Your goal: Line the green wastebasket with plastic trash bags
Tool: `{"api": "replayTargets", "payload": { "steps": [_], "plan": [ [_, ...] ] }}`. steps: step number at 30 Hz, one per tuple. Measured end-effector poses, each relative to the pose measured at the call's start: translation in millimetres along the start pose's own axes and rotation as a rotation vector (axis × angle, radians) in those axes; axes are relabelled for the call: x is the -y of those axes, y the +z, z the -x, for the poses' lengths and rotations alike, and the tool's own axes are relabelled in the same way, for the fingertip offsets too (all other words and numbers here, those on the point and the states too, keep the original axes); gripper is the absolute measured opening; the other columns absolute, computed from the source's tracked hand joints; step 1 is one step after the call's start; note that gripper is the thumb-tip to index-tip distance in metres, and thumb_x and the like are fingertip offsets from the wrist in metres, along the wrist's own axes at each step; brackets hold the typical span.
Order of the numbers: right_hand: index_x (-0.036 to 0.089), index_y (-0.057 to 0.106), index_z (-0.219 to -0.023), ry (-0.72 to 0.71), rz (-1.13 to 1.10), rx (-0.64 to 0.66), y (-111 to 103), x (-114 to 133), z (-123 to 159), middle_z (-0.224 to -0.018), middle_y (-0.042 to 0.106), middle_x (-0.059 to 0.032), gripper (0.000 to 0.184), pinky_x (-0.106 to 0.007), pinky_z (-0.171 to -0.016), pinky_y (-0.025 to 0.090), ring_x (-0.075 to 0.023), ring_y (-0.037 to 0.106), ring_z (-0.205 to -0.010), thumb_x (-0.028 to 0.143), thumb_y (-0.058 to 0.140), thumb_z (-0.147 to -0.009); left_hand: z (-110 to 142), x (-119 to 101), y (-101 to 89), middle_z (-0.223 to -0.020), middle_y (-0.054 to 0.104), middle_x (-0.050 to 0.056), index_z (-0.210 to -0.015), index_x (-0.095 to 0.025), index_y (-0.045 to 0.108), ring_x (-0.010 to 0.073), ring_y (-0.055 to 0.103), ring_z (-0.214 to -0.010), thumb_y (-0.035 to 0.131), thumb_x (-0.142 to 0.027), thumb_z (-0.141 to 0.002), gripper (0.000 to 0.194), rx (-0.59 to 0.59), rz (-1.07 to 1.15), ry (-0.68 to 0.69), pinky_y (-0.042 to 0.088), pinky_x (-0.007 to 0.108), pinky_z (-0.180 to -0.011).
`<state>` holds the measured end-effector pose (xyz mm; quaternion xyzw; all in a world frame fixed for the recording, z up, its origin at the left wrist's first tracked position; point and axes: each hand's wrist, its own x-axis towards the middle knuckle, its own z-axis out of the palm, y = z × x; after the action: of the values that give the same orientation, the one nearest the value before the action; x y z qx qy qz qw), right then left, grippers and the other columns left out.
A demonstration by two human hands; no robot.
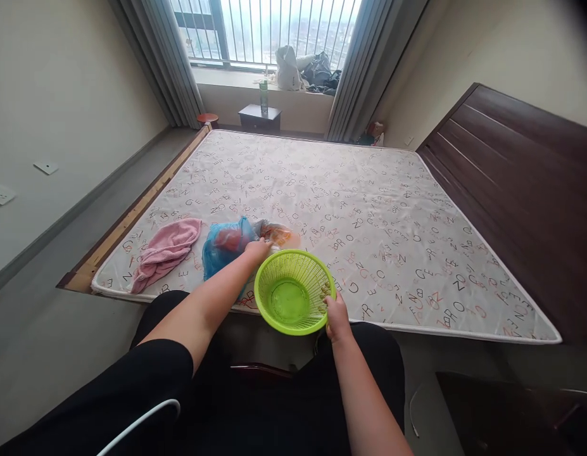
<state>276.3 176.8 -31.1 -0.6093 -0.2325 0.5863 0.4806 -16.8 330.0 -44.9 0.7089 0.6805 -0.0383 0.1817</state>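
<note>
A lime-green plastic colander (289,301) is held by its right rim in my right hand (339,316), over my lap at the mattress edge. Its inside shows bare mesh, apart from a small brownish patch near my right fingers that I cannot make out. Beyond the rim, my left hand (258,248) reaches to the mattress with its fingers closed on a clear plastic bag (284,237) with orange on it. Touching that hand's left side is a blue plastic bag (221,244) with something reddish inside. Farther left lies a crumpled pink towel (168,250).
The letter-printed mattress (369,209) spreads ahead, with a wooden bed frame (145,202) on the left and a dark headboard (521,171) at right. A nightstand (259,118) bearing a green bottle (263,97) stands under the window. A white cable (136,425) crosses my left sleeve.
</note>
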Motion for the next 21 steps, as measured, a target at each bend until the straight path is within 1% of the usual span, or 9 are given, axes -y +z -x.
{"api": "replayTargets", "payload": {
  "steps": [3,7,9,11,12,14,16,18,21],
  "plan": [
    [0.023,0.065,-0.106,0.001,-0.034,-0.005,-1,-3,-3,-0.087,0.073,0.0,0.047,-0.029,-0.07,0.057,-0.0193,0.068,-0.08,0.023,0.057,-0.06,11,20,6.5,-0.124,0.066,0.025,-0.132,-0.012,0.066,0.0298,0.069,-0.099,0.065,-0.018,-0.089,0.043,0.044,-0.07,-0.028,0.051,0.037,-0.084],
    [0.023,0.064,-0.106,-0.007,-0.068,0.012,0,-6,-4,-0.088,0.073,0.0,0.044,-0.029,-0.068,0.057,-0.0182,0.067,-0.077,0.023,0.058,-0.062,41,60,3.2,-0.114,0.07,0.02,-0.121,-0.012,0.071,0.0292,0.068,-0.103,0.057,-0.007,-0.089,0.036,0.015,-0.116,-0.012,0.051,0.037,-0.088],
    [0.023,0.064,-0.105,-0.008,-0.073,0.019,2,-7,-4,-0.088,0.073,-0.0003,0.043,-0.029,-0.068,0.057,-0.0185,0.068,-0.077,0.023,0.058,-0.063,59,82,-2.8,-0.12,0.069,0.017,-0.12,-0.017,0.072,0.0301,0.066,-0.111,0.056,-0.005,-0.087,0.039,-0.012,-0.114,0.022,0.051,0.038,-0.093],
    [0.024,0.064,-0.105,-0.007,-0.082,0.027,7,-9,-5,-0.089,0.073,-0.0006,0.041,-0.03,-0.068,0.058,-0.0195,0.069,-0.078,0.024,0.059,-0.064,78,102,-6.8,-0.138,0.063,0.013,-0.124,-0.022,0.071,0.0301,0.061,-0.123,0.054,-0.003,-0.085,0.047,-0.045,-0.105,0.059,0.05,0.039,-0.1],
    [0.024,0.064,-0.105,-0.006,-0.089,0.034,9,-10,-5,-0.09,0.074,-0.001,0.041,-0.031,-0.068,0.058,-0.02,0.069,-0.079,0.025,0.06,-0.065,88,111,-6.9,-0.145,0.059,0.012,-0.127,-0.024,0.069,0.0302,0.058,-0.129,0.054,-0.003,-0.084,0.051,-0.08,-0.092,0.079,0.049,0.04,-0.104],
    [0.024,0.063,-0.106,-0.002,-0.096,0.044,15,-13,-7,-0.093,0.075,-0.002,0.039,-0.032,-0.067,0.059,-0.021,0.07,-0.08,0.027,0.062,-0.067,109,129,-2.6,-0.152,0.053,0.011,-0.132,-0.023,0.066,0.0302,0.053,-0.136,0.053,-0.006,-0.084,0.052,-0.206,-0.04,0.109,0.045,0.042,-0.112],
    [0.024,0.063,-0.106,0.0,-0.089,0.045,22,-16,-8,-0.093,0.075,-0.0025,0.037,-0.033,-0.067,0.059,-0.0214,0.071,-0.079,0.029,0.064,-0.069,131,144,5.5,-0.148,0.056,0.013,-0.131,-0.02,0.066,0.0298,0.053,-0.136,0.052,-0.013,-0.087,0.047,-0.376,0.045,0.114,0.041,0.044,-0.117],
    [0.024,0.062,-0.103,-0.007,-0.081,0.031,29,-20,-9,-0.091,0.074,-0.0021,0.035,-0.033,-0.068,0.059,-0.021,0.071,-0.079,0.032,0.065,-0.07,150,158,12.9,-0.14,0.062,0.014,-0.127,-0.018,0.067,0.029,0.056,-0.132,0.05,-0.018,-0.088,0.042,-0.519,0.145,0.071,0.041,0.044,-0.117],
    [0.025,0.06,-0.102,-0.04,-0.079,0.022,39,-27,-7,-0.092,0.073,-0.0012,0.034,-0.032,-0.072,0.059,-0.0195,0.071,-0.081,0.036,0.067,-0.071,168,170,14.7,-0.131,0.067,0.015,-0.121,-0.016,0.066,0.0282,0.059,-0.128,0.049,-0.024,-0.088,0.038,-0.651,0.288,-0.037,0.042,0.043,-0.115]
  ]
}}
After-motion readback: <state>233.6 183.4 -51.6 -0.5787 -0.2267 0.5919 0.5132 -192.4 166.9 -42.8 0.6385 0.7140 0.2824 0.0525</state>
